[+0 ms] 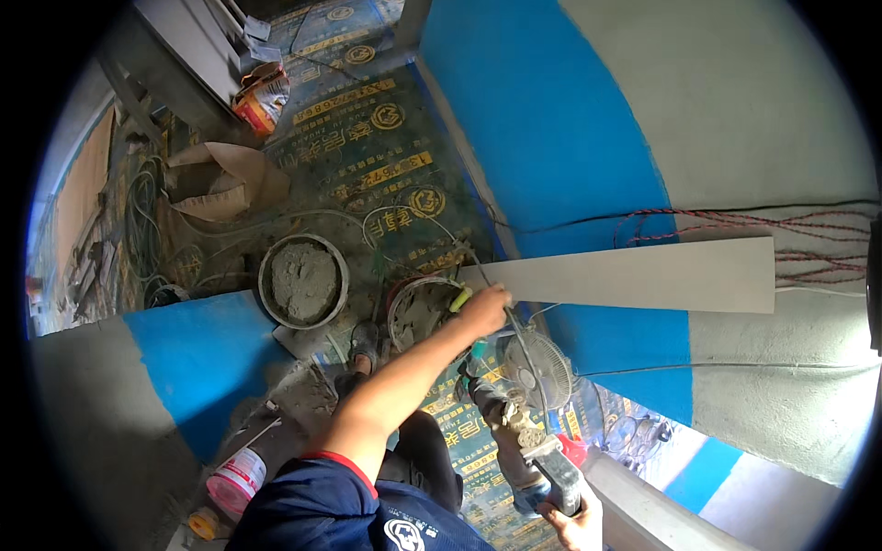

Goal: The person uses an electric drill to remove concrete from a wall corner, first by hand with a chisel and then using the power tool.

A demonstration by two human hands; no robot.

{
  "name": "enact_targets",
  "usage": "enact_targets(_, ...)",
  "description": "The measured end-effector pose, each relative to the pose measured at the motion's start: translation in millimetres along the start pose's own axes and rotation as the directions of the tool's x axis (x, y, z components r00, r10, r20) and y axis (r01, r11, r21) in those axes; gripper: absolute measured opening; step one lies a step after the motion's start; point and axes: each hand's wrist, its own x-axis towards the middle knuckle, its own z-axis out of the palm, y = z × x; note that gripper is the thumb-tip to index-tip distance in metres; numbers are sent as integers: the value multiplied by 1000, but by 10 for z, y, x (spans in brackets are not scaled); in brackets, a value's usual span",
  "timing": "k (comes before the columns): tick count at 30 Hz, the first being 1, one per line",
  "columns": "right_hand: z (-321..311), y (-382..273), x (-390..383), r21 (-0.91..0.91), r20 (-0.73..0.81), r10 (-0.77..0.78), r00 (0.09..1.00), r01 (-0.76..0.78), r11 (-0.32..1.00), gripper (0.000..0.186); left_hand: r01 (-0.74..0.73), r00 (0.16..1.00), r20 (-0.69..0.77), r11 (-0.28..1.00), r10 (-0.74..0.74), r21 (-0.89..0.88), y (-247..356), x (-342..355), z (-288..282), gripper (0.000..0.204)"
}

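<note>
My left hand (487,310) reaches forward with closed fingers around a grey cable (526,354), beside the near end of a long pale board (643,275). A yellow-green handle-like piece (461,299) shows just beside that hand. My right hand (577,525), low in view, grips a dark block-shaped tool (559,477) with a cement-crusted, greyish head; its exact kind is unclear. Under my left forearm stands a bucket (393,317) with grey mortar inside, partly covered by the arm. Left of it is a round tub (345,280) full of grey mortar.
A fan (542,367) stands right of my left forearm. Along the blue-and-grey wall (560,129) run dark and red wires. An open cardboard box (209,179), a torn bag (263,99), coiled hose (142,216) and a pink-white bucket (237,476) stand on the left.
</note>
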Motion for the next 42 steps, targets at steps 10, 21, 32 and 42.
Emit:
enact_targets(10,-677,551,-474,-286,-94,137,986,-159,945,63,207,894,446,920,-40,-332,217,-877,1168,23)
enact_targets(21,-1029,604,248,-34,427,19,904,-5,999,60,222,879,-100,587,-466,-778,289,-1559,1086,37)
enact_targets(32,-83,299,554,-232,775,-101,624,430,873,49,-362,567,156,-415,-809,-835,764,-2996,1876,71)
enact_targets(42,1167,581,73,-250,792,44,609,258,933,28,-612,497,-280,-103,-821,-784,350,-4173,1178,82)
